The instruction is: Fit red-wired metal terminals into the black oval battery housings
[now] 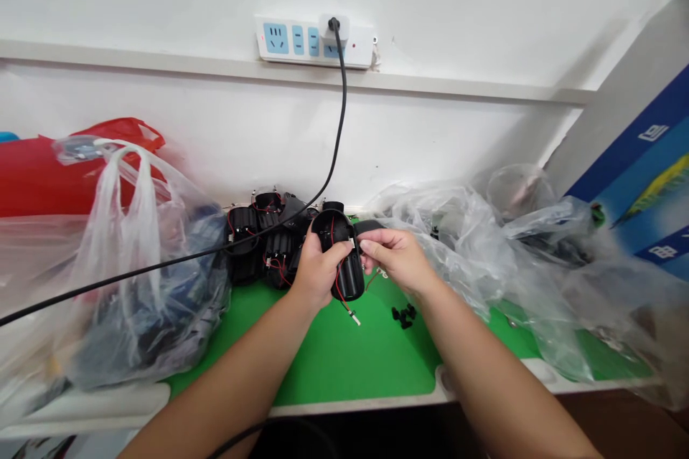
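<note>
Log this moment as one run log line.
left hand: holding black housing | right hand: fingers bent, at housing's right side | green mat: small black parts

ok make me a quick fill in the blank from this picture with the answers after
The left hand grips a case coloured ____. The plug hanging below the case is coloured ____. The power strip is fixed to the white ____. The table top is coloured ____.

Missing words: black; white; wall; green
</note>
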The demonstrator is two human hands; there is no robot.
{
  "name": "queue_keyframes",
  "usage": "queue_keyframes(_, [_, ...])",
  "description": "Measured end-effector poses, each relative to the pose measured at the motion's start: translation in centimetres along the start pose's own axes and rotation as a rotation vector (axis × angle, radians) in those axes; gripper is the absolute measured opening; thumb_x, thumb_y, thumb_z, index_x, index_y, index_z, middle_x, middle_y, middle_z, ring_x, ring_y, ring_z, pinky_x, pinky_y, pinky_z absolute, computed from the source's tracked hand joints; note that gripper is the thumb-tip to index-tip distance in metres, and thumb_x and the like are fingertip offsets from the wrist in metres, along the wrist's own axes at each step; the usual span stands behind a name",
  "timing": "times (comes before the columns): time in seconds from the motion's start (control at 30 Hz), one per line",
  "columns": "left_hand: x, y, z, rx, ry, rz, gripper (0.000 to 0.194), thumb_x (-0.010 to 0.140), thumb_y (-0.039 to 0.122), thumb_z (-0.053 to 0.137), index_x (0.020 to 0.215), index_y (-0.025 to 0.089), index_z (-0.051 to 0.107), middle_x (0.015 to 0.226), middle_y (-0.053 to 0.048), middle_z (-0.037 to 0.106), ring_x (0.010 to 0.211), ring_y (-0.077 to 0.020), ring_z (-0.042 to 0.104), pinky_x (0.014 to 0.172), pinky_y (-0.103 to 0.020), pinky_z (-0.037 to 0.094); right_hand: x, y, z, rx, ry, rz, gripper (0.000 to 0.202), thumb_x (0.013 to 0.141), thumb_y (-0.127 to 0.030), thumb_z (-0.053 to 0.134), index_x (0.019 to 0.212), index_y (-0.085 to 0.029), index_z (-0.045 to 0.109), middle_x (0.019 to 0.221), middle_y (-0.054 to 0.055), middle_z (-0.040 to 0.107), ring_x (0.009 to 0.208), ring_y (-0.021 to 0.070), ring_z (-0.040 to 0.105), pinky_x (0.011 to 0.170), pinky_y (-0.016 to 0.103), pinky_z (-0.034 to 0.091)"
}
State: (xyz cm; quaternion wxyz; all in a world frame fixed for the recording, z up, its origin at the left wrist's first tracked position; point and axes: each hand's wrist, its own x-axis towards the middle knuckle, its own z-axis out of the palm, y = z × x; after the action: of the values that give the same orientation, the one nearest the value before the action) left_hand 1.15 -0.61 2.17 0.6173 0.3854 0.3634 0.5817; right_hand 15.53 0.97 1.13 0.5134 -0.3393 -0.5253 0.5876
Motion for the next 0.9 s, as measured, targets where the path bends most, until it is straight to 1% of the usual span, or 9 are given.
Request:
queue_keyframes(0.07, [0.05,-0.04,-0.02,0.004,0.007,0.013,0.054,0.064,0.021,0.07,0.109,0.02,0.04,0.074,0.003,0.058,0.054,-0.013,0.061,0.054,-0.026,0.053,0.02,-0.02,-0.06,0.021,0.026,-0.007,0.026,0.069,-0.032,0.078,0.084,-0.013,0.068,0.059,0.0,0.065,0.046,0.0097,0.058,0.048,0.022,0.049])
queue_keyframes(0.13, [0.07,-0.09,-0.03,0.016,-0.01,0.021,0.055,0.065,0.02,0.07,0.111,0.02,0.041,0.075,0.002,0.059,0.055,-0.0132,0.061,0.055,-0.027,0.054,0.05,-0.03,-0.18,0.034,0.034,-0.017,0.025,0.068,-0.031,0.079,0.081,-0.013,0.066,0.056,0.0,0.064,0.046,0.0104,0.059,0.048,0.022,0.05])
queue_keyframes(0.27, [0.0,-0.14,-0.02,0.031,-0.048,0.018,0.054,0.067,0.019,0.069,0.112,0.02,0.041,0.072,0.002,0.06,0.055,-0.0142,0.061,0.054,-0.028,0.054,0.07,-0.07,-0.44,0.016,0.01,-0.014,0.025,0.069,-0.032,0.078,0.078,-0.014,0.065,0.055,0.0,0.064,0.047,0.0104,0.059,0.049,0.022,0.05])
queue_keyframes(0.43, [-0.07,-0.18,-0.07,0.031,-0.05,0.012,0.056,0.066,0.019,0.07,0.114,0.02,0.042,0.074,0.002,0.06,0.056,-0.0145,0.061,0.055,-0.029,0.054,-0.01,-0.32,-0.45,0.001,-0.023,-0.018,0.024,0.068,-0.033,0.078,0.075,-0.014,0.066,0.057,0.0,0.065,0.048,0.01,0.06,0.049,0.022,0.051])
queue_keyframes(0.63, [0.01,-0.15,-0.01,0.037,-0.05,0.013,0.056,0.064,0.019,0.071,0.113,0.02,0.043,0.076,0.002,0.059,0.056,-0.0144,0.061,0.055,-0.03,0.055,-0.1,-0.64,-0.28,-0.035,-0.001,-0.004,0.026,0.066,-0.034,0.079,0.074,-0.014,0.065,0.056,0.0,0.065,0.047,0.0108,0.06,0.047,0.022,0.049])
queue_keyframes(0.77, [0.01,-0.13,-0.01,0.061,-0.079,0.012,0.058,0.066,0.02,0.07,0.116,0.02,0.042,0.076,0.002,0.058,0.057,-0.0142,0.061,0.056,-0.03,0.055,-0.05,-0.32,-0.33,-0.054,0.021,-0.026,0.024,0.067,-0.034,0.079,0.074,-0.014,0.066,0.054,0.0,0.064,0.046,0.0111,0.059,0.047,0.022,0.049])
queue_keyframes(0.9, [0.08,-0.29,-0.18,0.099,-0.094,0.031,0.069,0.066,0.019,0.07,0.127,0.024,0.039,0.08,0.001,0.059,0.058,-0.0118,0.06,0.058,-0.028,0.055,0.05,0.07,-0.25,-0.043,0.021,-0.004,0.024,0.066,-0.035,0.079,0.074,-0.015,0.067,0.054,0.0,0.063,0.047,0.0113,0.058,0.047,0.023,0.047])
